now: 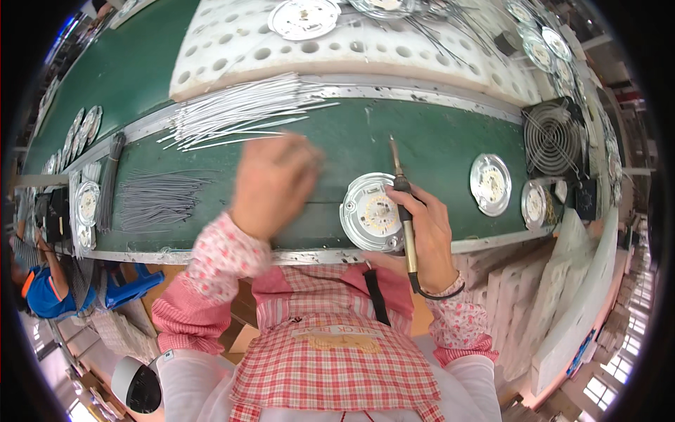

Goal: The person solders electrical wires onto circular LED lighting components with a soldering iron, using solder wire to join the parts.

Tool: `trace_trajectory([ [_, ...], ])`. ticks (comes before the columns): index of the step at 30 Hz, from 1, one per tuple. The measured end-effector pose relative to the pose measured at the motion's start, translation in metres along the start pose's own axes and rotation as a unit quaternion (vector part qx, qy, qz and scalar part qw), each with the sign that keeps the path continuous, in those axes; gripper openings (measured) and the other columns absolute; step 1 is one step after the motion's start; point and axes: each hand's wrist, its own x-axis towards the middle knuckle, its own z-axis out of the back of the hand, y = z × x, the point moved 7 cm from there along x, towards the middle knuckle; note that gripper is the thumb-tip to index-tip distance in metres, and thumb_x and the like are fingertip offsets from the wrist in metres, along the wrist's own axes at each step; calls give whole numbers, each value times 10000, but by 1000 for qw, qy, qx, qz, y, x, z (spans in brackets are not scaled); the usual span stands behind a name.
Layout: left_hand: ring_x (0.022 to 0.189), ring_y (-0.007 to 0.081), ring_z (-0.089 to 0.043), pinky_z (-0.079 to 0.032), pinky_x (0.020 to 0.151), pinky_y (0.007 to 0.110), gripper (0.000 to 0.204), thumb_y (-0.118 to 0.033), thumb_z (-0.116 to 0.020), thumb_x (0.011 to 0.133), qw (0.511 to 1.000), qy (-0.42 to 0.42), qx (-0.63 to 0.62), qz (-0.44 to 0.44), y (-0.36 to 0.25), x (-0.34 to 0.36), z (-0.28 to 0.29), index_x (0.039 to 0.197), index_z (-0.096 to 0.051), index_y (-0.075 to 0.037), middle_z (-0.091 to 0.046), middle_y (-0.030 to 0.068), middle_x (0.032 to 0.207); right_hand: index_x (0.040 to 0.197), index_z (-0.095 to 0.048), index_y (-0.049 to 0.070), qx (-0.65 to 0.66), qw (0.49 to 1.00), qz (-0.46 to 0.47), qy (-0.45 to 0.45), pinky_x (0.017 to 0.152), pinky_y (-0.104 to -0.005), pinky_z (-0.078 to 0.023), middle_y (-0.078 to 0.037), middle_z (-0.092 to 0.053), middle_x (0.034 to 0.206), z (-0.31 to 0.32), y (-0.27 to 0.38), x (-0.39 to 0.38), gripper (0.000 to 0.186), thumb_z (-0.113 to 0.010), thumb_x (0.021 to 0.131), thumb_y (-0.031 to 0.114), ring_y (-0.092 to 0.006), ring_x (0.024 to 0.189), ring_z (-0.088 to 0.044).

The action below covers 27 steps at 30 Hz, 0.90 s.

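My right hand [430, 235] is closed around a soldering iron [408, 235], whose tip points away from me over the green bench. The same hand's fingers lie at the right edge of a round white lamp disc [367, 216] with small yellow LED chips at its middle. Left of the disc, my left hand [275, 184] hovers over the bench, blurred by motion. Its fingers look curled, but what they hold, if anything, cannot be made out. Just beyond it lies a pile of white wires [232, 111]; grey wires [160, 200] are spread farther left.
Another lamp disc [490, 184] rests at the right, near a fan with a wire guard [553, 139]. A white foam board with holes [239, 60] lies across the far side, bearing more discs. To the left, a person in blue [58, 285] sits beside the bench.
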Motion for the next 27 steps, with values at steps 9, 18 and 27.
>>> trace_trajectory([
  [9,826,284,-600,-418,753,375,121,-62,-692,852,997,27,54,-45,53,16,-1,948,-619,-68,-639,71,902,1336,-521,69,15,999,-2,-30,977,-447,-472,-178,-605,1213,23,8,-36,722,-789,666,42,-400,1179,-557],
  [18,679,87,-483,-419,629,238,72,-50,-669,892,965,-25,-211,156,10,17,29,959,-667,-24,-600,11,777,1207,-628,74,50,991,-8,-124,747,-372,-533,-131,-676,973,36,15,-15,518,-731,721,-71,-320,889,-665],
  [27,720,100,-620,-471,621,245,90,7,-705,849,922,7,-349,166,-54,11,-16,935,-697,-16,-662,51,830,1183,-652,45,133,956,-112,-237,628,-279,-505,-103,-657,848,30,3,2,359,-730,837,-13,-181,686,-646],
])
